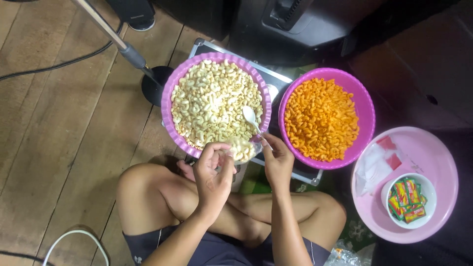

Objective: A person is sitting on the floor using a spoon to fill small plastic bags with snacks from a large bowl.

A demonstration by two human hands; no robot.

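Small clear bag [242, 149] of pale puffed snacks is sitting at near rim of purple bowl [172, 88] | left hand [213, 170] is pinching its mouth open | right hand [277, 160] is gripping white spoon [250, 116], scoop over pale snacks | orange-snack bowl [364, 106] is sitting just right; pink tray [438, 162] farther right

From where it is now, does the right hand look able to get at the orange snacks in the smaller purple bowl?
Probably yes: the right hand sits beside the smaller purple bowl, and the orange snacks lie uncovered. It already holds a white spoon, though.
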